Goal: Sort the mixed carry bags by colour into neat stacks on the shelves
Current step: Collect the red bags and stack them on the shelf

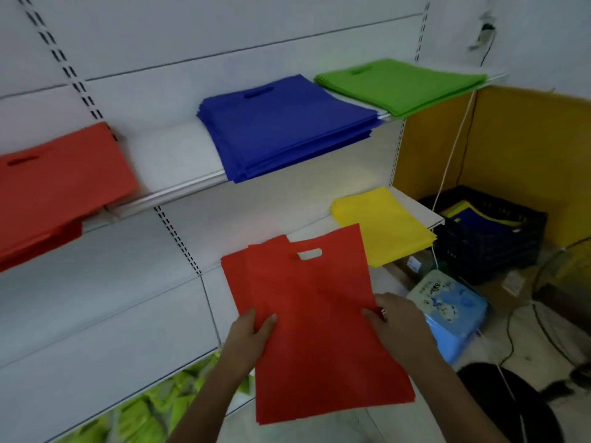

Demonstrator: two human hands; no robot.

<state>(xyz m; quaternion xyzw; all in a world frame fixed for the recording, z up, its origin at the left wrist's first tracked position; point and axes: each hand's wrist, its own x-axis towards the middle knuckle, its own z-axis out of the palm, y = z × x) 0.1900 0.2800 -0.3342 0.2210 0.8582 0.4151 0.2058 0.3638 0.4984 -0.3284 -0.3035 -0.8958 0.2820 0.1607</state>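
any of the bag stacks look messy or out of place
The red stack at the upper shelf's left end overhangs the front edge, lower bags drooping. The blue stack is slightly fanned. The green stack and yellow stack look tidy.

Against the yellow wall panel point(511, 139): black plastic crate point(499, 244), resting on the floor. Just in front of the crate, lower right: light blue box point(454, 311) with cartoon print on its lid. Thin white cord point(454, 155) hanging down past the panel. Black cables point(518, 334) trailing across the floor.

2 bare forearms, no sleeves; ring on right hand point(398, 321).
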